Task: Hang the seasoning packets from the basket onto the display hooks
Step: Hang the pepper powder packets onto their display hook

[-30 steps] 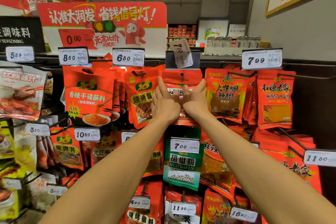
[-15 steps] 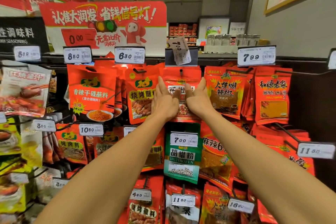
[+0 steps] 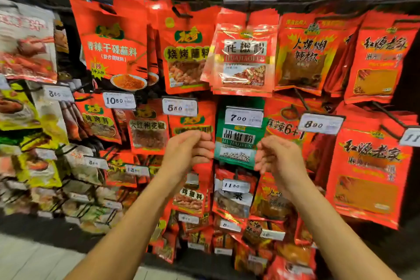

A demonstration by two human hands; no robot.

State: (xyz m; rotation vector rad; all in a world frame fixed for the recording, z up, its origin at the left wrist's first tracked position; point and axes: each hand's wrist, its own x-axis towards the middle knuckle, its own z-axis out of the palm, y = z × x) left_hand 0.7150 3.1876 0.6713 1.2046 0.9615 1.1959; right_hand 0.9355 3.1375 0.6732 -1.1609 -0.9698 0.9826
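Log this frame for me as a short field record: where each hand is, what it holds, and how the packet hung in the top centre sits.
left hand: empty, fingers loosely curled, in front of the lower rows
right hand: empty, fingers loosely curled, beside the green pepper-powder packet
top-centre packet: glossy red packet with a white label, hanging on its hook, tilted slightly, no hand on it
price tag below: white tag reading 7.00
basket: not in view

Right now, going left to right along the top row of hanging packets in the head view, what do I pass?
Dipping-seasoning packet with a bowl picture → barbecue seasoning packet → glossy huajiao powder packet → chili packet → orange-panel packet.
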